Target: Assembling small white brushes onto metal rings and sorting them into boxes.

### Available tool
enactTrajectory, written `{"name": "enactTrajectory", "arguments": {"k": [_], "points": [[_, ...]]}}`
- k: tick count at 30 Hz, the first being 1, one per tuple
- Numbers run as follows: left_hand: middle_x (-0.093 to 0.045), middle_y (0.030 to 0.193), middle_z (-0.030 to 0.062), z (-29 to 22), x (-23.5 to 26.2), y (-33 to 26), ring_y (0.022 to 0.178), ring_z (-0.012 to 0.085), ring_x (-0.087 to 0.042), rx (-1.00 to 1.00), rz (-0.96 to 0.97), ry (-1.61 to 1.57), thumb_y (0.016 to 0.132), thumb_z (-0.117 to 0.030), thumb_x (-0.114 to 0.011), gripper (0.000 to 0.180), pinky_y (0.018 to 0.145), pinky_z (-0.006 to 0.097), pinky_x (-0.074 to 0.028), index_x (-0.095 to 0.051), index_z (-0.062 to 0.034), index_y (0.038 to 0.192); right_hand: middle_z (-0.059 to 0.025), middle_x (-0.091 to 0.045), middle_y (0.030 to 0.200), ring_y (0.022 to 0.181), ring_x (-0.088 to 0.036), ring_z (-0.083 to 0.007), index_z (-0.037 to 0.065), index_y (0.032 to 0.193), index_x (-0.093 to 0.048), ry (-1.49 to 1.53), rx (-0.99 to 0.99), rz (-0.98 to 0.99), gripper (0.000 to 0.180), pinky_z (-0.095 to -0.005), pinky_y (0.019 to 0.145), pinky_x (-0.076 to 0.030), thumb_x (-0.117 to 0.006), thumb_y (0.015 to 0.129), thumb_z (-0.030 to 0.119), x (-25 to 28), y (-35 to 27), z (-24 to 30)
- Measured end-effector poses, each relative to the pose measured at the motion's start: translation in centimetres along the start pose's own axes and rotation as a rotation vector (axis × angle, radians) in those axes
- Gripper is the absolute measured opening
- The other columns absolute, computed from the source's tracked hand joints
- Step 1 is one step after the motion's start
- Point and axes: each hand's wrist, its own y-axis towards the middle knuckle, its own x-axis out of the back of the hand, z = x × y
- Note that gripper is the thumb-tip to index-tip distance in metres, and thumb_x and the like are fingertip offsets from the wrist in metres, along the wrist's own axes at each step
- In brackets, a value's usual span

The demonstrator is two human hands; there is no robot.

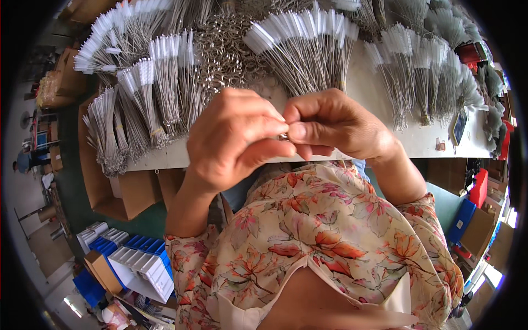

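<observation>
Left hand (234,137) and right hand (344,125) both pinch 1 small metal piece (284,137), likely mid-adjustment; next move needs steady fingertip control.

A workshop for small hand assembly is being suggested by the stock: wire-stemmed brushes (308,49) are being kept in dense bunches along the far edge and toward both ends of the white table (366,82), with loose metal rings (225,49) being heaped among them. Beyond the near left corner, cardboard boxes (140,195) and blue-and-white plastic bins (143,261) are being stored.
</observation>
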Motion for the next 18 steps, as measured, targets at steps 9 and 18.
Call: {"name": "enactTrajectory", "arguments": {"k": [9, 18], "points": [[-0.061, 0.09, 0.0097, -0.3, -2.8, -4.8, 0.072, 0.0186, -0.06, 0.275, 0.019, 0.132, 0.077, -0.017, -0.068, 0.023, 0.063, 0.028, -0.05, -0.062, -0.0038, 0.096, -0.006, -0.061, 0.073, 0.065, -0.059, -0.0115, -0.002, 0.09, -0.061, -0.39, -0.178, -0.273, 0.014, -0.0239, 0.056, -0.046, -0.057, 0.087, 0.011, 3.9, -7.1, -4.1], [-0.06, 0.065, 0.0059, 0.2, -2.1, -12.4, 0.054, 0.0088, -0.054, 0.852, 0.336, 0.48, 0.081, -0.013, -0.064, 0.012, 0.05, 0.023, -0.043, -0.061, -0.0014, 0.082, -0.0107, -0.06, 0.076, 0.064, -0.06, -0.0194, 0.002, 0.089, -0.061, -0.969, -0.049, -0.685, 0.009, -0.0303, 0.057, -0.047, -0.055, 0.082, 0.004, 5.3, -8.9, -8.9]]}}
